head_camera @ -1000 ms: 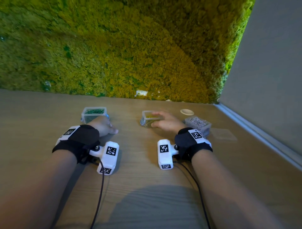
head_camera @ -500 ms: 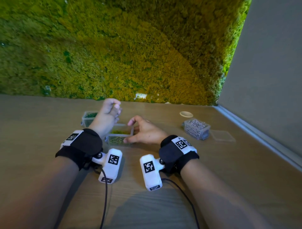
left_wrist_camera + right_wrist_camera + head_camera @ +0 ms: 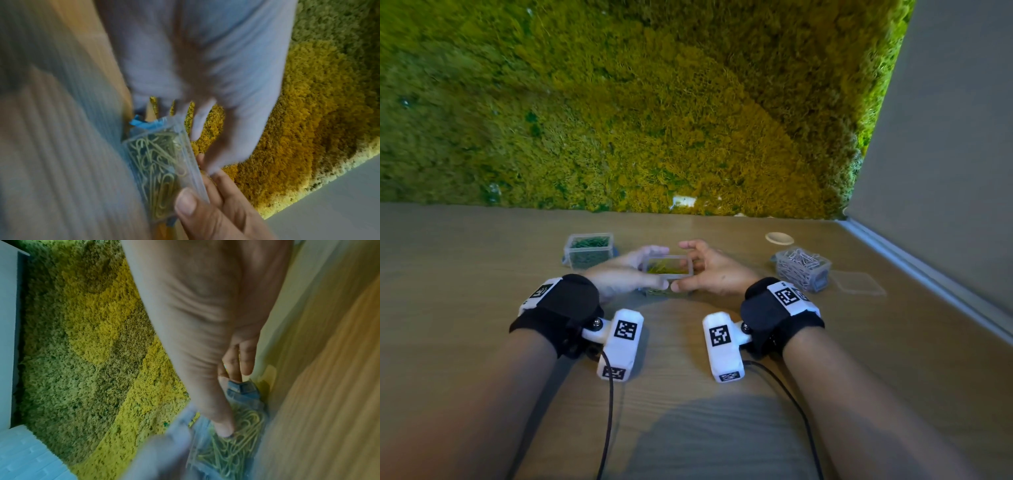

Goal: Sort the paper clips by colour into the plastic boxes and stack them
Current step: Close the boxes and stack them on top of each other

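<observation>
Both forearms stretched forward, wrists strapped with black bands. Left hand (image 3: 626,274) and right hand (image 3: 714,270) face each other, thumbs nearly meeting up front, fingers curled in pinching; left one's blurry, so its exact grip is probably a guess.

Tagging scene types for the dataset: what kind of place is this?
Probably an office or studio desk: a wooden tabletop, a decorative moss wall behind it, and small plastic boxes of paper clips.
</observation>
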`<act>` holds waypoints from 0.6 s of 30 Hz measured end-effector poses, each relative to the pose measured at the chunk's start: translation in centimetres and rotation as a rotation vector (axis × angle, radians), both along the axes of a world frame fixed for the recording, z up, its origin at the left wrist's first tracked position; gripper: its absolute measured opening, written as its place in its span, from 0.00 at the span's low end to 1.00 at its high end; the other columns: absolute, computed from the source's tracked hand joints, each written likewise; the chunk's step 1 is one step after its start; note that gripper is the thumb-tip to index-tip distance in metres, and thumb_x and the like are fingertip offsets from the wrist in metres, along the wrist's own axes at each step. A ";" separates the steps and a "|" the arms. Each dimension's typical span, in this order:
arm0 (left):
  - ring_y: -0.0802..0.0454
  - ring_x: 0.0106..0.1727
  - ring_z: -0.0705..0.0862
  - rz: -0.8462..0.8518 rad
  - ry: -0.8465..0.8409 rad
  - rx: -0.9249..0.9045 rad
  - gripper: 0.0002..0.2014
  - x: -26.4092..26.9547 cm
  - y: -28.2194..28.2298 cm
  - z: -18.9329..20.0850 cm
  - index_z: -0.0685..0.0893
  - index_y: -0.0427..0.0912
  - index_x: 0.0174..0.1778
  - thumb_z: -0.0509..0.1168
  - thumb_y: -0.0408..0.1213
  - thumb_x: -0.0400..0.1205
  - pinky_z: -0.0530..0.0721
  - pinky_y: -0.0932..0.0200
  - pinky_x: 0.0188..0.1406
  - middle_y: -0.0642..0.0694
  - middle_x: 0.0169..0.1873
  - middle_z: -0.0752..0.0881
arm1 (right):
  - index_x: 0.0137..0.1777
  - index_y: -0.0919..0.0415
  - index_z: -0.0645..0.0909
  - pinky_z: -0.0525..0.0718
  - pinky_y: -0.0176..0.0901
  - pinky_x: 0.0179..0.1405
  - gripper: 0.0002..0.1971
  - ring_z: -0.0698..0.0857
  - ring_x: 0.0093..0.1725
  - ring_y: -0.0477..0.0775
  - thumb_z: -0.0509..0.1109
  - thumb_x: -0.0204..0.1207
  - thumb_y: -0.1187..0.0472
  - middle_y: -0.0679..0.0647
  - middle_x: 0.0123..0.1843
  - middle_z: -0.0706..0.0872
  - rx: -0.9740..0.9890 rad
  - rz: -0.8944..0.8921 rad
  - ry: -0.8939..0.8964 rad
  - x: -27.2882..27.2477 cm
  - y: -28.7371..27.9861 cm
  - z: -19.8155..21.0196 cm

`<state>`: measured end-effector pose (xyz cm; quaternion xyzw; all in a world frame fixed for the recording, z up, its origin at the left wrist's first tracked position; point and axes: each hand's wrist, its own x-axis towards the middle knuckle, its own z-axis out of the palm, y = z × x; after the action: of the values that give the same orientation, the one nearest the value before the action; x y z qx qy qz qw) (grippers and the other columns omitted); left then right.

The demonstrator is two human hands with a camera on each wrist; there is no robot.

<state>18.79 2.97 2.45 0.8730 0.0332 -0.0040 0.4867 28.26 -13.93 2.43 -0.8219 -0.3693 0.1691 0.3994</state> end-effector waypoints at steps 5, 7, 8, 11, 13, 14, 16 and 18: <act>0.50 0.68 0.76 0.128 -0.064 -0.090 0.31 0.6 0.4 -0.7 0.72 0.45 0.70 0.76 0.34 0.73 0.73 0.53 0.69 0.48 0.71 0.74 | 0.78 0.52 0.66 0.79 0.47 0.67 0.40 0.80 0.64 0.50 0.81 0.67 0.58 0.50 0.68 0.79 -0.121 -0.014 0.007 0.9 -0.7 0.4; 0.53 0.61 0.80 0.107 -0.058 -0.103 0.28 0.7 0.5 -0.9 0.74 0.43 0.67 0.76 0.31 0.72 0.77 0.63 0.57 0.45 0.67 0.77 | 0.80 0.52 0.63 0.77 0.47 0.68 0.43 0.78 0.67 0.51 0.81 0.66 0.57 0.51 0.70 0.78 -0.169 -0.034 -0.015 1.2 -1.2 0.7; 0.56 0.58 0.81 0.086 -0.052 -0.109 0.30 0.9 0.4 -1.0 0.73 0.43 0.66 0.78 0.32 0.70 0.76 0.67 0.52 0.44 0.66 0.78 | 0.81 0.51 0.62 0.76 0.49 0.70 0.45 0.77 0.69 0.52 0.82 0.66 0.56 0.51 0.72 0.76 -0.175 -0.033 -0.007 1.5 -1.5 0.8; 0.57 0.63 0.77 0.015 -0.028 -0.114 0.48 1.1 0.0 -1.1 0.66 0.48 0.73 0.83 0.45 0.59 0.73 0.65 0.59 0.49 0.69 0.73 | 0.83 0.52 0.58 0.72 0.45 0.73 0.46 0.71 0.75 0.52 0.80 0.68 0.60 0.51 0.78 0.70 -0.213 0.022 0.055 1.8 -2.2 1.5; 0.57 0.67 0.72 -0.049 -0.011 -0.083 0.59 1.2 -0.1 -1.2 0.63 0.55 0.74 0.83 0.59 0.47 0.69 0.61 0.66 0.55 0.68 0.71 | 0.83 0.50 0.58 0.69 0.47 0.74 0.44 0.67 0.78 0.53 0.77 0.70 0.62 0.50 0.80 0.66 -0.244 0.018 0.015 1.7 -2.8 2.2; 0.57 0.67 0.73 -0.058 -0.011 -0.075 0.61 1.3 -0.1 -1.3 0.64 0.56 0.72 0.82 0.65 0.42 0.69 0.62 0.67 0.56 0.67 0.72 | 0.82 0.47 0.59 0.67 0.52 0.76 0.42 0.65 0.79 0.54 0.76 0.70 0.62 0.50 0.81 0.65 -0.207 -0.031 -0.043 1.9 -3.2 2.6; 0.58 0.64 0.77 -0.036 -0.028 -0.071 0.56 1.4 0.1 -1.4 0.70 0.55 0.67 0.80 0.68 0.41 0.72 0.64 0.64 0.56 0.63 0.76 | 0.80 0.44 0.63 0.64 0.60 0.77 0.39 0.60 0.81 0.57 0.70 0.71 0.66 0.52 0.83 0.61 -0.122 -0.280 -0.208 2.6 -4.9 3.6; 0.59 0.61 0.79 -0.005 -0.043 -0.059 0.43 1.3 -0.1 -1.4 0.71 0.55 0.63 0.82 0.58 0.54 0.73 0.60 0.68 0.56 0.60 0.78 | 0.80 0.47 0.63 0.61 0.63 0.78 0.38 0.58 0.81 0.62 0.69 0.69 0.64 0.56 0.82 0.60 -0.234 -0.572 -0.378 3.8 -7.4 3.9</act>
<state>20.09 2.86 1.07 0.8581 0.0207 0.0125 0.5129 32.01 -21.35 6.32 -0.9488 -0.1700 -0.0633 0.2584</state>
